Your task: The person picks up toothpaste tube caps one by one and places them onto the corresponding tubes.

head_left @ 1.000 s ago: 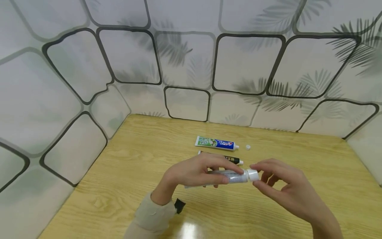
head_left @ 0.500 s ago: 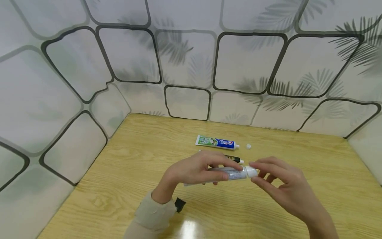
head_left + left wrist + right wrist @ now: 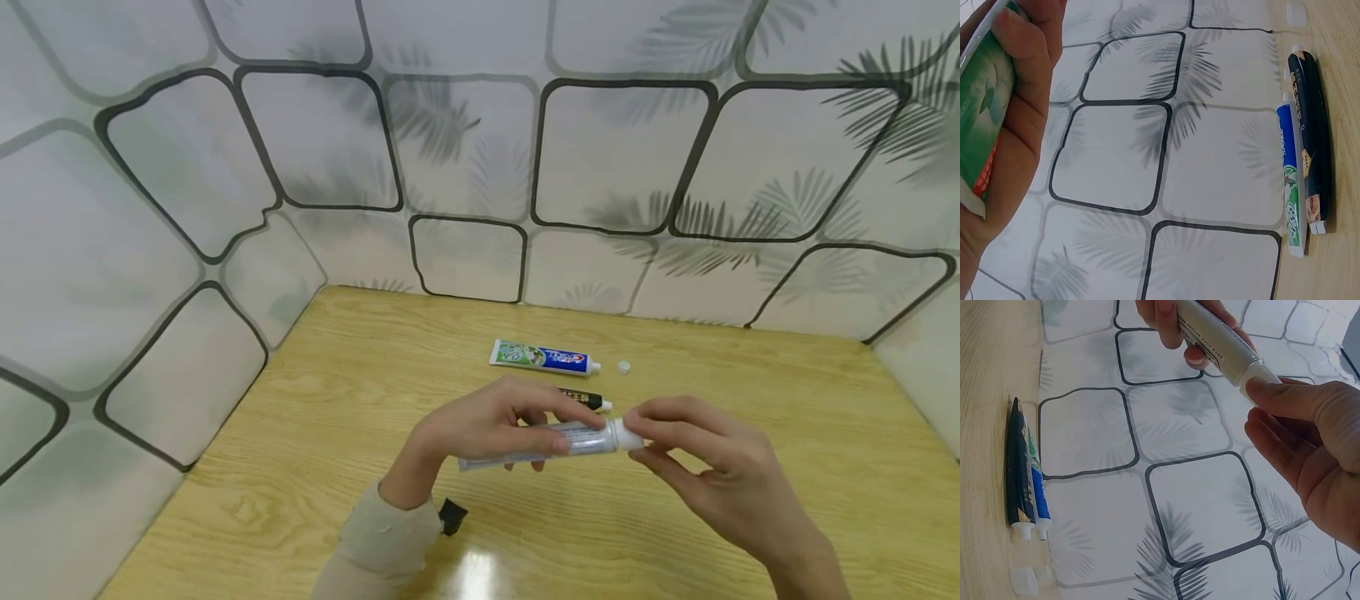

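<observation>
My left hand (image 3: 498, 425) grips a toothpaste tube (image 3: 588, 440) from above, holding it nearly level over the table. At the tube's right end, my right hand (image 3: 712, 454) pinches the white cap (image 3: 628, 435) between thumb and fingers. The left wrist view shows the held tube's green side (image 3: 988, 100) against the palm of the left hand (image 3: 1019, 125). In the right wrist view the right thumb lies across the cap (image 3: 1257, 381), which sits at the end of the tube (image 3: 1219, 344).
Behind the hands, a green and blue tube (image 3: 543, 357) and a black tube (image 3: 587, 400) lie on the wooden table (image 3: 360, 358). A small white cap (image 3: 624, 367) is right of them. Near the left sleeve lies a black scrap (image 3: 452, 517). Patterned panels stand behind and at the left.
The right fingers have closed further over the cap and shifted slightly left. The left hand and its tube have moved only slightly.
</observation>
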`<state>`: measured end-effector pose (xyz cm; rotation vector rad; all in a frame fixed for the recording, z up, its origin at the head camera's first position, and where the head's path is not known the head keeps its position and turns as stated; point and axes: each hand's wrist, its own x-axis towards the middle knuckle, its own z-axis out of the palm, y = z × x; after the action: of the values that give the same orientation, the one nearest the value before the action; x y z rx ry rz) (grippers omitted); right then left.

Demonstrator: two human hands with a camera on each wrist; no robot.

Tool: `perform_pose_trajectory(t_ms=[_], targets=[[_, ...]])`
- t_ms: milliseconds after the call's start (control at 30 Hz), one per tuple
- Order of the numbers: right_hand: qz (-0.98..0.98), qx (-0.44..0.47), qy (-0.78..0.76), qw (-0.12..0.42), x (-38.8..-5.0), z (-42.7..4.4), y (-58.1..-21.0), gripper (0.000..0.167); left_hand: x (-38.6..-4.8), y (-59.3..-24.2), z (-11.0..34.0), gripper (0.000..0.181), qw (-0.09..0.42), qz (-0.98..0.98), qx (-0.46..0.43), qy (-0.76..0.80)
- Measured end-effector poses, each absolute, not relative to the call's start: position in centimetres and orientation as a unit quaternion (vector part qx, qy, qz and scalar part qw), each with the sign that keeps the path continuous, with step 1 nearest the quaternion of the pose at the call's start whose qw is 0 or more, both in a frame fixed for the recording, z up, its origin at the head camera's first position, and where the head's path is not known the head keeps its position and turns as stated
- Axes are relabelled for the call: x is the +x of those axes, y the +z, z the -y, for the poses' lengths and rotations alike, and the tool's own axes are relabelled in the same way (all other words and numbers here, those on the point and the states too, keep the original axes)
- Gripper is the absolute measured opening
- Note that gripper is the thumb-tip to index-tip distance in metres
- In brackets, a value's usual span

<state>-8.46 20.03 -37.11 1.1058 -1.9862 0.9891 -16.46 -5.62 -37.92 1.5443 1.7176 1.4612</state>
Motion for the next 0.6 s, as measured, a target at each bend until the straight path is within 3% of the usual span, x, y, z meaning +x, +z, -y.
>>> perform_pose_trajectory(t_ms=[267,600], targets=[[0.759,0.424,0.378,0.318,-8.44,-20.06,-37.17,0.034,-16.41,-37.86,5.62,0.033,0.205,-0.617,0.551,0.523],[0.784,0.391,0.397,0.274,-8.40,-20.57,-37.79,0.036,-15.78,-37.42,5.71,0.033,0.157,-0.656,0.563,0.478]])
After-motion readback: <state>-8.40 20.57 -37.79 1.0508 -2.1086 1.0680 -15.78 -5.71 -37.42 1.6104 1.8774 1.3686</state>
